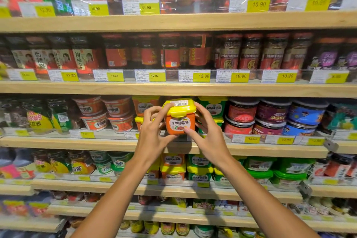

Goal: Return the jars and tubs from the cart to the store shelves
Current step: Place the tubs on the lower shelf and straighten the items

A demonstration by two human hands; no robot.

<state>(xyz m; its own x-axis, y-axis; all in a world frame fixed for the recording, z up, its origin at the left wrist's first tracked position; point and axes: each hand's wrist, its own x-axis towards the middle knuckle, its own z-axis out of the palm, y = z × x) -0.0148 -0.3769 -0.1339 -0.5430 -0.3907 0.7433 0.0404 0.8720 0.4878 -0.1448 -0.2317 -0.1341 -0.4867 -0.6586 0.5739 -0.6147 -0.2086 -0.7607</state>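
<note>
Both arms reach up from the near bottom. Left hand point(152, 127) grips the orange tub point(179, 117) at its left side and bottom edge; right hand point(207, 131) grips the right side, thumb on the label. Two-handed hold probably to steady it, label outward. Tub is at the front lip of the third shelf point(77, 142), between matching orange tubs point(144, 107) left and green tubs point(212, 107) right, likely its slot.
</note>
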